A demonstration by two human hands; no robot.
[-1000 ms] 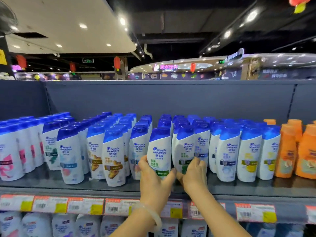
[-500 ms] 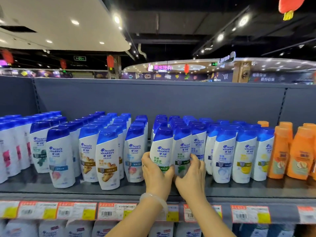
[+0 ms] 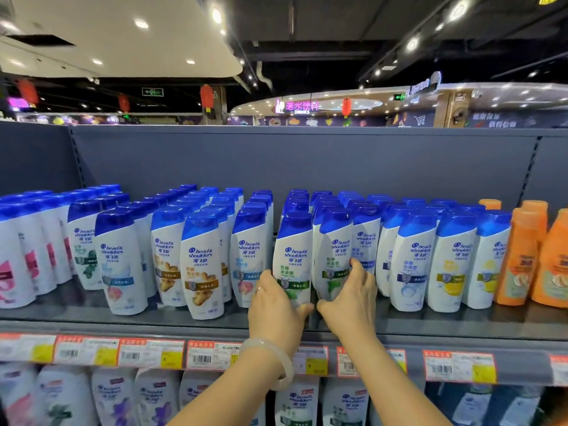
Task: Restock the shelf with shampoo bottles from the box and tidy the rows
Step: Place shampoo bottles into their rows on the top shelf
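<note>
Green-labelled front bottles (image 3: 293,259) (two, touching) at six o'clock: left hand (image 3: 276,305) and right hand (image 3: 350,298) each hold one; square them gently.

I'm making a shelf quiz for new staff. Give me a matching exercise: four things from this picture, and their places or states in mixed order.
1. left hand
2. right hand
3. orange bottles
4. price tags

A. far right of the shelf
B. on the shelf's front edge
C. holds the right green-label bottle
D. holds the left green-label bottle

Pairs: 1-D, 2-C, 3-A, 4-B
</note>
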